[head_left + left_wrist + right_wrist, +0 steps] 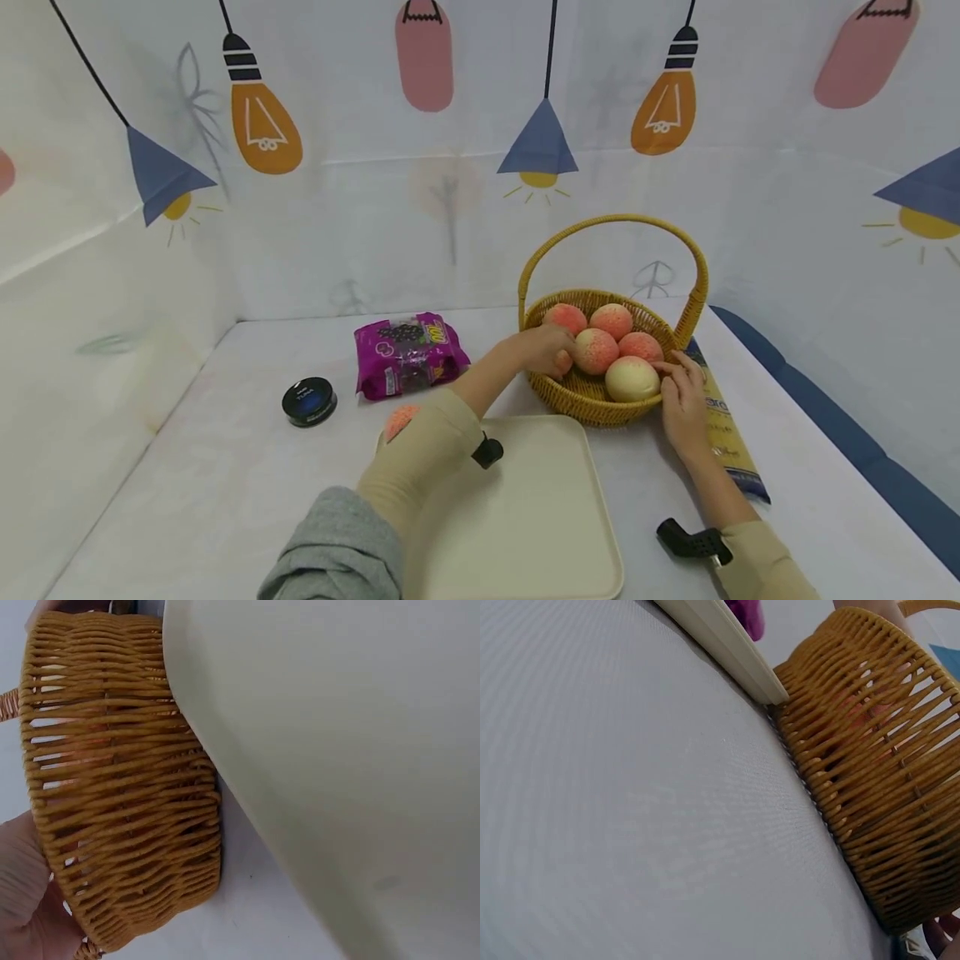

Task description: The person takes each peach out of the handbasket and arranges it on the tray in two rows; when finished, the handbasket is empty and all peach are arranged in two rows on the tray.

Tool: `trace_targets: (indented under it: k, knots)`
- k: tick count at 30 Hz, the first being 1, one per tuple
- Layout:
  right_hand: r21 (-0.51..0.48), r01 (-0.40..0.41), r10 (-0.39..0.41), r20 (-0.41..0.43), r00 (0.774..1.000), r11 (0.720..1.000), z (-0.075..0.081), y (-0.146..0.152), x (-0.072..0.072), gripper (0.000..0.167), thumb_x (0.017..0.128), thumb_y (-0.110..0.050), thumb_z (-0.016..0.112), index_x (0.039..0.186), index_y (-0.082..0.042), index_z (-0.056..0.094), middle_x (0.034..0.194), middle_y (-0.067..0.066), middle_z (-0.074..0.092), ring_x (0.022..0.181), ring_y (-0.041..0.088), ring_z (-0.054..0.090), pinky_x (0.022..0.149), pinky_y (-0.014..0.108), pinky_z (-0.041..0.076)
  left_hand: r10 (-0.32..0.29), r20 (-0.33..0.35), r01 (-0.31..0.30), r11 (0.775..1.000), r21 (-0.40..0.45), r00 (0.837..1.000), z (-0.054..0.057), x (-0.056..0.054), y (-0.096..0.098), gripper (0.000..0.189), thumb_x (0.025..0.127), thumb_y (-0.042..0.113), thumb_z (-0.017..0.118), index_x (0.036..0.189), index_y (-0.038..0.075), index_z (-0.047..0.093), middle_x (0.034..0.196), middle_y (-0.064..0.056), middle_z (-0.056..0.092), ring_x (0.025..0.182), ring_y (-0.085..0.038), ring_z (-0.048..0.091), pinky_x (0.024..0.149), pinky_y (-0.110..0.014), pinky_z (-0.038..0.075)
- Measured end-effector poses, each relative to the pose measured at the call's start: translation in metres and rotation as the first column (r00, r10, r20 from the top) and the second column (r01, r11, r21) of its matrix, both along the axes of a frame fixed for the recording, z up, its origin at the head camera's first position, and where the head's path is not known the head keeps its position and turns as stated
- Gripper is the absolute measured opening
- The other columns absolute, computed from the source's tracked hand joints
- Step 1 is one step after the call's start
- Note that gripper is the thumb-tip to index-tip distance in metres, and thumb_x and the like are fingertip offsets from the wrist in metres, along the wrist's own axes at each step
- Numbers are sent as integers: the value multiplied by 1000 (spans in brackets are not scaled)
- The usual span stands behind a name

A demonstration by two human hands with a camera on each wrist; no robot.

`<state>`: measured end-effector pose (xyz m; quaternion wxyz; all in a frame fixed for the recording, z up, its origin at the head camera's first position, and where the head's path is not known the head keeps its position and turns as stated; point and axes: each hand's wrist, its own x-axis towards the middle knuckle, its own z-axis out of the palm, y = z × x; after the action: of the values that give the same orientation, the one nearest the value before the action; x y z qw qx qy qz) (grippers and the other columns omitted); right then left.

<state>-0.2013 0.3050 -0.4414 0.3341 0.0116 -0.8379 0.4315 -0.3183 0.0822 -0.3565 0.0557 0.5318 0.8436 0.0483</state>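
A yellow wicker basket [581, 408] with a tall arched handle holds several pink peaches [596, 351] and one pale cream peach [632, 379]. My left hand [542, 348] reaches over the basket's left side, its fingers curled on a pink peach [562, 363] that the hand partly covers. At the opposite side, my right hand [684, 406] grips the rim, with fingertips close to the pale peach. Both wrist views show the woven basket wall [127, 780] from outside, beside the tray's edge; the hands appear only in part there.
A cream tray [525, 517] lies in front of the basket. Another pink peach [401, 421] shows at its far left, partly behind the left sleeve. Farther left are a purple snack bag [408, 356] and a round black tin [309, 402]. A yellow-and-blue packet [731, 433] lies right of the basket.
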Motion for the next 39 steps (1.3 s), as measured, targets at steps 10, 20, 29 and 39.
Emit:
trace_targets:
  k: [10, 20, 29, 39]
  knots:
    - [5, 5, -5, -25, 1000, 1000, -3, 8, 12, 32, 94, -10, 35, 106, 7, 59, 137, 19, 34, 127, 32, 27, 104, 51, 16, 230, -163, -257, 950, -176, 960, -6, 27, 24, 25, 94, 18, 50, 110, 30, 64, 122, 0, 48, 112, -20, 39, 76, -34, 46]
    - [14, 7, -8, 11, 1000, 1000, 0, 11, 10, 33, 95, -12, 34, 109, 6, 58, 139, 18, 32, 128, 32, 25, 104, 54, 14, 279, -322, -363, 900, -242, 905, -8, 29, 35, 25, 94, 30, 50, 112, 45, 59, 126, 6, 44, 107, -16, 39, 84, -31, 40]
    - [17, -13, 12, 31, 999, 1000, 0, 6, 6, 33, 96, -12, 33, 110, 6, 58, 140, 16, 31, 130, 30, 24, 105, 54, 13, 270, -414, -393, 885, -250, 869, -11, 26, 31, 22, 94, 33, 49, 108, 47, 59, 120, 7, 47, 98, -14, 40, 77, -29, 41]
    - [7, -7, 7, 31, 999, 1000, 0, 2, 0, 34, 95, -12, 33, 109, 5, 58, 140, 16, 32, 130, 30, 24, 105, 53, 13, 201, -479, -339, 914, -223, 855, -10, 20, 27, 20, 95, 29, 49, 106, 41, 62, 114, 3, 51, 92, -17, 45, 65, -29, 45]
